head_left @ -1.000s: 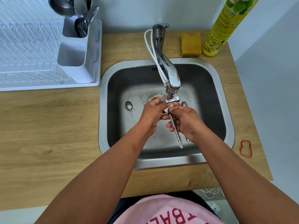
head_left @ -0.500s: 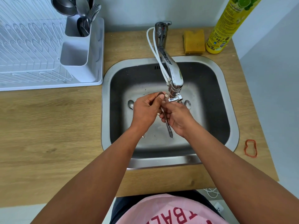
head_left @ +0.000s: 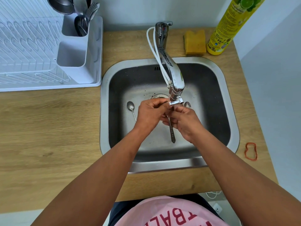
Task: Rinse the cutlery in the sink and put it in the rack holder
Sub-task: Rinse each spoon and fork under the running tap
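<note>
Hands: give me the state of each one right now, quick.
Left hand: closed on the upper end of the utensil under the tap.
Right hand: closed around the same utensil's handle.

A steel-grey sink sits in a pale wood-grain counter, with a white rack, a mustard-yellow sponge, a yellow bottle with green limes, and an orange-red rubber band.

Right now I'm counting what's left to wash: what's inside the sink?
In the sink: one spoon lying left, another utensil bowl peeking right; both hands hold a piece. Anything beneath them is hidden.
</note>
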### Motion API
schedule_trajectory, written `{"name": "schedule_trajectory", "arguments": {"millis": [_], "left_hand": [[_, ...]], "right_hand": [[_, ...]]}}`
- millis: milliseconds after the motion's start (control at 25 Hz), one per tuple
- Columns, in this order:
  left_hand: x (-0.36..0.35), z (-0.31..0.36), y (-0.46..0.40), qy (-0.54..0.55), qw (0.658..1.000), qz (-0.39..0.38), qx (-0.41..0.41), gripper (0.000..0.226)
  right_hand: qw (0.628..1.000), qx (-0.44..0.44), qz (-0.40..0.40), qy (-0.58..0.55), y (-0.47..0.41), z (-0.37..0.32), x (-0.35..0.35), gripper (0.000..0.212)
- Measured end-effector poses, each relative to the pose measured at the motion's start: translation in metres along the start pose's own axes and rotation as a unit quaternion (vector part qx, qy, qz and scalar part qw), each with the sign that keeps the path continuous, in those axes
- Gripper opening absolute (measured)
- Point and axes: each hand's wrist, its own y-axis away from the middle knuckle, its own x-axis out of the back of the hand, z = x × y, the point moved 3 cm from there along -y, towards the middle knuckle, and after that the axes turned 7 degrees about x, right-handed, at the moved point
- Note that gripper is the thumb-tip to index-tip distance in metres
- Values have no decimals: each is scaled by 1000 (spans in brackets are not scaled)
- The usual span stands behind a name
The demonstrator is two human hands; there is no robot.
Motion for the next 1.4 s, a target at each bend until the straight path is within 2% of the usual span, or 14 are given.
{"name": "schedule_trajectory", "arguments": {"millis": [120, 200, 240, 320, 400, 560, 680, 760, 920, 1040, 1160, 1280, 1360, 1400], "left_hand": [[15, -7, -5, -13, 999, 27, -11, 17], [32, -24, -13, -43, 991, 113, 54, 21], [44, -35, -17, -91, 976, 169, 105, 21], [65, -58, -21, -247, 911, 249, 218, 30], [72, -70, -23, -372, 856, 242, 265, 46], [58, -68, -39, -423, 851, 196, 240, 24], [44, -67, -37, -393, 870, 174, 243, 16], [30, -67, -31, -332, 902, 158, 228, 12], [2, -57, -18, -75, 969, 111, 208, 15], [-9, -49, -10, 27, 972, 61, 224, 17], [-13, -44, -4, 53, 970, 27, 236, 17], [-14, -41, -1, 61, 968, 18, 242, 18], [-14, -39, -1, 76, 966, 12, 246, 19], [-14, -38, -1, 89, 965, 9, 248, 19]], "right_hand": [[997, 31, 34, 60, 4, 5, -3, 9], [988, 70, 69, 115, 0, 1, -5, 13], [984, 79, 71, 141, -3, -1, -7, 14], [980, 77, 60, 172, -7, -3, -10, 13], [978, 85, 57, 183, -8, -4, -11, 11], [974, 114, 79, 181, -4, -4, -4, 6], [968, 110, 108, 196, -9, 1, 15, 6], [957, 92, 165, 222, -19, 5, 42, 13], [890, 33, 242, 385, -35, 11, 93, 10], [870, 12, 248, 427, -42, 20, 105, 5], [863, -17, 242, 443, -42, 28, 107, 13], [834, 32, 221, 505, -34, 18, 90, 25], [858, 96, 174, 474, -26, 7, 64, 18], [903, 83, 132, 400, -20, 4, 49, 15]]}}
